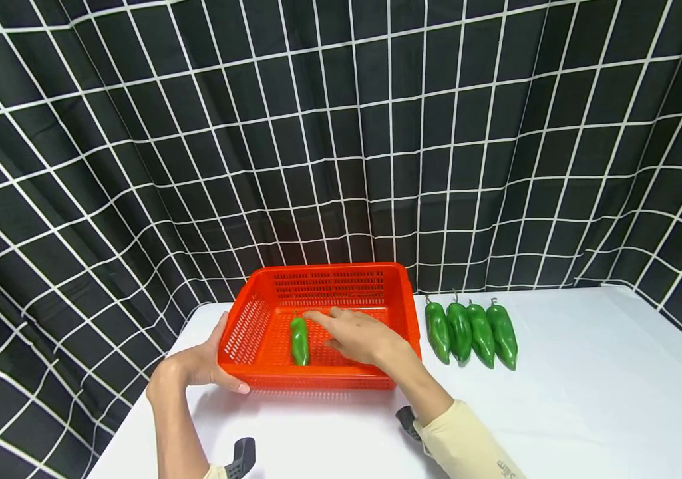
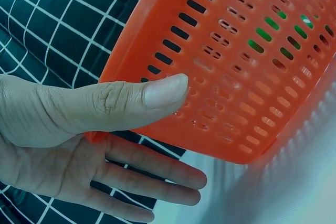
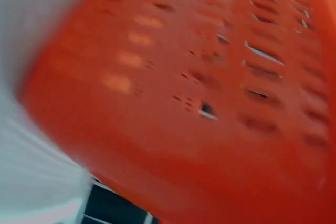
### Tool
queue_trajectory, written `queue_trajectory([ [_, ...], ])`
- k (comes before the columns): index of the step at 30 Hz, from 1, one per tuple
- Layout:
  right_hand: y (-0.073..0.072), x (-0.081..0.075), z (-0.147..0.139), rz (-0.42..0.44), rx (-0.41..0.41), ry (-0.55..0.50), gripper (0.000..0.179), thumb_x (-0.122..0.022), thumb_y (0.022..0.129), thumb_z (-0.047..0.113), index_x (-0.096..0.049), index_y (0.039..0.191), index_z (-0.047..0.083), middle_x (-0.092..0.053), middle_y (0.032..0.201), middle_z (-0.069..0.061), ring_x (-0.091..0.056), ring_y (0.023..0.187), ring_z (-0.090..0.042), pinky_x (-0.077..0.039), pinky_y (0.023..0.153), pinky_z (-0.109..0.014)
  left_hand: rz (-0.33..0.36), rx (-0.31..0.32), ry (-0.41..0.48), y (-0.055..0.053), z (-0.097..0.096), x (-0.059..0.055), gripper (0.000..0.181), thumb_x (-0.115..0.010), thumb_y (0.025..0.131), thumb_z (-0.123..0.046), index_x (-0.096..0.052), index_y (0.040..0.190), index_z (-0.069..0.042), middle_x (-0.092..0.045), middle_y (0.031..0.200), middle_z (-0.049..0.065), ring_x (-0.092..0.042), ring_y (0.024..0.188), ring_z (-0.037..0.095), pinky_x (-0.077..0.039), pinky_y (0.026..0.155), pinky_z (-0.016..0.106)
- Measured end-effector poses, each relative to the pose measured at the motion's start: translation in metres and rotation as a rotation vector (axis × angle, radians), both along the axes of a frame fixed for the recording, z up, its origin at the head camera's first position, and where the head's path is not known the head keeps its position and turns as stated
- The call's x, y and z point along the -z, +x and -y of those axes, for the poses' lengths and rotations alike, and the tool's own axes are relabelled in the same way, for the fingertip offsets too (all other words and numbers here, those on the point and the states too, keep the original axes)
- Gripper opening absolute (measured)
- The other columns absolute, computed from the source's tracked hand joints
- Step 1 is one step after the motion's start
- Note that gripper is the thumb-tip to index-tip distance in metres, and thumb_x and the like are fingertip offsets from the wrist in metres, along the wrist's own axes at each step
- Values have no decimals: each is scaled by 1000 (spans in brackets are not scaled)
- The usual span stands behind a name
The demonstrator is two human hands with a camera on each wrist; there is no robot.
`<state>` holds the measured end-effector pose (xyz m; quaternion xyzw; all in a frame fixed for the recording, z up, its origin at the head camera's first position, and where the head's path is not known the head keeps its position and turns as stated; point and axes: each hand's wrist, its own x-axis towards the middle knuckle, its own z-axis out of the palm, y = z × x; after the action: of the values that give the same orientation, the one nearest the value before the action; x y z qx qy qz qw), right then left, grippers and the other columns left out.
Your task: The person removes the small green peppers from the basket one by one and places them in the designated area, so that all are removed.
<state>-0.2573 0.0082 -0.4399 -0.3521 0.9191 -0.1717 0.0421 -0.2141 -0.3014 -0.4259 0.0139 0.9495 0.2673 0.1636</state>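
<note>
A red perforated plastic basket sits on the white table, with one green pepper lying lengthwise inside it. My left hand rests against the basket's front left corner. Its straight thumb lies on the front wall and its straight fingers extend along the left side, clearest in the left wrist view. My right hand reaches over the front rim into the basket, just right of the pepper, its fingers extended and holding nothing. Only the blurred basket wall fills most of the right wrist view; the right hand is hidden there.
Several green peppers lie side by side on the white table, right of the basket. A black cloth with white grid lines hangs behind and along both sides of the table.
</note>
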Motion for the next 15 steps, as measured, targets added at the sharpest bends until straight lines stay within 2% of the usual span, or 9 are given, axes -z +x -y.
queue_trajectory([
  [4,3,9,2,147,67,176,68,-51,108,11,-33,159,52,-47,164,-8,-52,147,-33,-44,120,-56,-3,7,31,0,-2,1,154,-98,68,-42,17,166,-13,-8,174,25,-35,148,50,-39,115,73],
  [6,5,11,2,174,95,281,71,-43,111,10,-26,158,60,-39,170,-4,-44,154,-29,-37,125,-57,-6,9,34,1,-2,0,154,-98,68,-41,17,166,-13,-8,174,25,-36,148,49,-39,115,72],
  [7,5,11,2,155,90,341,74,-42,111,8,-22,158,62,-41,169,-2,-47,152,-27,-40,124,-55,-9,11,35,1,-2,0,154,-98,68,-41,17,166,-13,-8,174,25,-36,147,49,-39,115,72],
  [10,5,10,4,110,72,434,82,-44,109,2,-19,157,64,-43,167,2,-52,149,-24,-46,120,-51,-16,12,21,0,-3,0,155,-98,66,-44,17,166,-12,-7,174,26,-36,148,50,-39,114,73],
  [13,3,10,5,100,67,442,80,-49,105,-3,-38,153,61,-51,162,2,-55,145,-22,-50,116,-45,-18,20,20,0,-2,0,156,-98,66,-45,17,165,-11,-6,174,26,-34,149,51,-39,115,73],
  [14,2,10,5,140,103,395,68,-51,105,1,-51,149,53,-58,155,1,-60,139,-22,-52,113,-44,-19,23,20,0,-2,0,156,-98,66,-45,18,165,-10,-5,174,26,-34,149,51,-38,115,73],
  [15,1,10,5,183,140,334,57,-52,105,7,-57,147,45,-59,155,0,-58,141,-23,-50,115,-44,-19,24,18,0,-2,0,156,-98,66,-45,18,165,-9,-5,174,27,-34,149,51,-38,115,73],
])
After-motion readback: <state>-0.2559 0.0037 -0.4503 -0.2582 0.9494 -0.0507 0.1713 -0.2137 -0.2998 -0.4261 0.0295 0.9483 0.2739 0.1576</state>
